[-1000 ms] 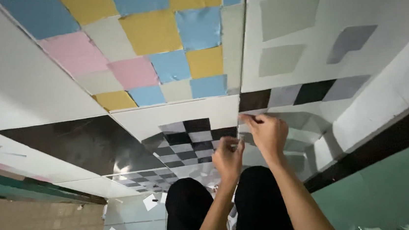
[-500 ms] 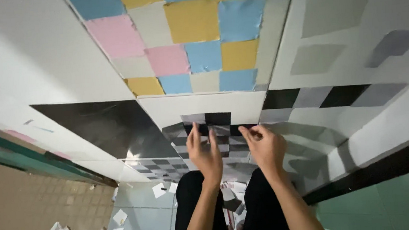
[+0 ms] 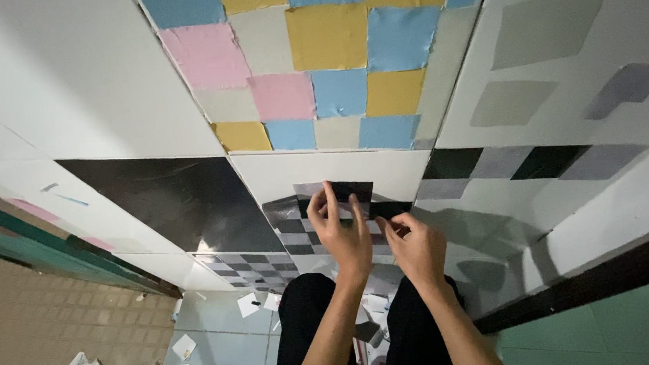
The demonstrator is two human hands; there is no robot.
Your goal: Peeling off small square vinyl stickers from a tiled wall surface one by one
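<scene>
No packages, labels, signs or screens showed anywhere. Only plain coloured squares covered the white wall panels.

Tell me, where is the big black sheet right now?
In the head view, the black sheet is on the white wall, left of the hands, below the coloured squares.

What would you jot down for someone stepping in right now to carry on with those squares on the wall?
Left hand: flat on the wall, fingers spread over the grey and black checker patch, pressing the top dark square.
Right hand: beside it, fingertips pinching at the edge of a black square.
Done: a pastel grid of pink, blue and yellow squares higher up; a black and grey row to the right; a large black panel to the left.
Left: the square under the hands looks not yet smoothed down; bare white wall remains around the patch. Paper scraps lie on the floor.
</scene>
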